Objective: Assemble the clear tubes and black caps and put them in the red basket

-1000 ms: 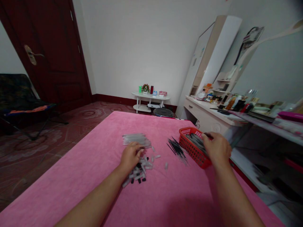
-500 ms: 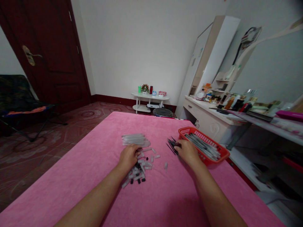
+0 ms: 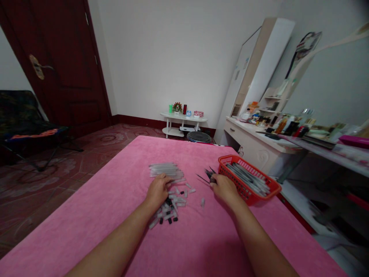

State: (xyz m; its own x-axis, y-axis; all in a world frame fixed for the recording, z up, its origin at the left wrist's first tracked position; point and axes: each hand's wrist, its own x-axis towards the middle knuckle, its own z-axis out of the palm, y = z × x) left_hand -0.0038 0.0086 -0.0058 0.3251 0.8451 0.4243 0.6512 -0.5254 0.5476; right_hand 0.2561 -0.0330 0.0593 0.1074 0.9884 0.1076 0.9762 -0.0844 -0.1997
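Observation:
My left hand [image 3: 157,189] is closed, its fingertips on a clear pen barrel [image 3: 179,180] just below a row of clear pen barrels [image 3: 165,169]. Loose clear caps [image 3: 180,200] and small black plugs [image 3: 175,219] are heaped beside and below that hand, partly hidden by it. My right hand [image 3: 226,187] pinches a thin black pen refill [image 3: 202,178] that points left. Behind its fingers lie several more dark refills [image 3: 209,172]. A red basket [image 3: 250,198] filled with grey-black pens [image 3: 249,179] stands just right of it.
A pink cloth [image 3: 115,184] covers the table. Right of it stand a white dressing table [image 3: 253,142] with bottles and a glass-topped surface. A low white stand [image 3: 173,132] is by the far wall, and a folding chair [image 3: 31,127] at left.
My right hand has separated one black refill from the bunch, and it now sticks out to the left. My left hand has shifted slightly up with the clear barrel.

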